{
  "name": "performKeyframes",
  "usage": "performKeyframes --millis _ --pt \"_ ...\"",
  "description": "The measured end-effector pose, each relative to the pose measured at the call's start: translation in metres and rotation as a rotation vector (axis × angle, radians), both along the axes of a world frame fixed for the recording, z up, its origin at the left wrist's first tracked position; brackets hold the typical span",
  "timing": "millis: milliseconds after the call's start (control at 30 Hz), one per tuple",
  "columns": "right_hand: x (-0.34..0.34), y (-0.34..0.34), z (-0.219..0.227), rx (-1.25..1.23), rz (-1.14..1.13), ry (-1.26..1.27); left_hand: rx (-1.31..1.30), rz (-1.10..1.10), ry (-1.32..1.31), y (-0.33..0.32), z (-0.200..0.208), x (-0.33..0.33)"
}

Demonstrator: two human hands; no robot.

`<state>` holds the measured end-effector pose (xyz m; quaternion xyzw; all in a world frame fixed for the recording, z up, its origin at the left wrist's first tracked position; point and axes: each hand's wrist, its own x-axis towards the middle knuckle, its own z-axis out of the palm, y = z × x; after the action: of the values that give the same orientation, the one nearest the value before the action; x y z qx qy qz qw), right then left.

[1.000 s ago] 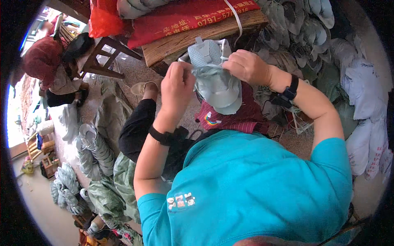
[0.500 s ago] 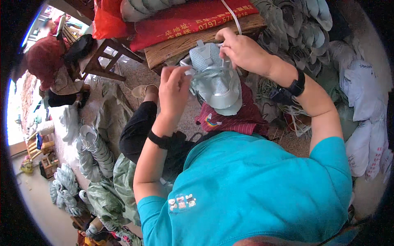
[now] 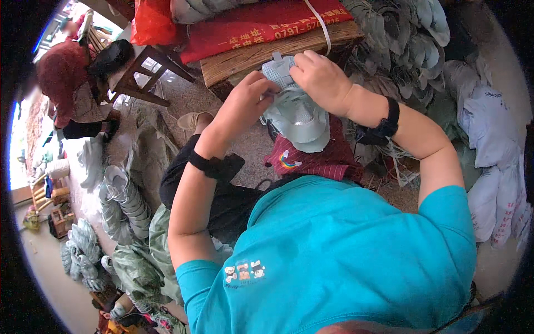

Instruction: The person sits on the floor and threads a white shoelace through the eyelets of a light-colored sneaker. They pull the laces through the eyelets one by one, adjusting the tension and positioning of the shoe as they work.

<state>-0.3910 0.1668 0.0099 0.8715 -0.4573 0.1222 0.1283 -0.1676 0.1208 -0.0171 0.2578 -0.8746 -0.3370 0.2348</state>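
A pale grey-green sneaker upper (image 3: 297,119) rests in front of me, its toe toward my body and its mesh tongue (image 3: 276,72) pointing away. Over the left side of its opening, my left hand (image 3: 247,100) is closed, fingertips bent together; what they pinch is too small to make out. My right hand (image 3: 322,78) is closed at the right of the tongue, beside the lace holes. A thin pale lace seems to run there, mostly covered by the fingers. Maroon striped cloth (image 3: 317,156) lies under the toe, over my lap.
Beyond the shoe stands a wooden bench (image 3: 233,67) with a red printed cloth (image 3: 250,30) on it. Shoe uppers (image 3: 384,28) are heaped at the far right, near white sacks (image 3: 489,133). Stacked shoes (image 3: 125,200) stand at left; another person (image 3: 64,78) sits at far left.
My left hand has moved right and away from me, over the shoe opening. My right hand has come slightly lower, and the two hands are closer together. The view has shifted a little.
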Motion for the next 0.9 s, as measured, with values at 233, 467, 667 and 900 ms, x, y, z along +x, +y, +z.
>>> performKeyframes --millis 233,467,667,900 --pt "-0.003 -0.013 -0.003 0.161 0.058 -0.284 0.165 0.095 0.122 0.002 -0.006 0.002" --pt "-0.012 -0.023 0.000 0.719 -0.063 -0.728 0.798 0.234 0.724 0.021 0.020 -0.003" --pt "-0.020 -0.030 0.011 0.953 -0.036 -0.854 0.637 0.106 1.175 0.019 0.075 0.027" --pt "-0.024 -0.033 0.017 1.082 -0.052 -0.891 0.418 0.410 0.887 0.030 0.086 0.069"
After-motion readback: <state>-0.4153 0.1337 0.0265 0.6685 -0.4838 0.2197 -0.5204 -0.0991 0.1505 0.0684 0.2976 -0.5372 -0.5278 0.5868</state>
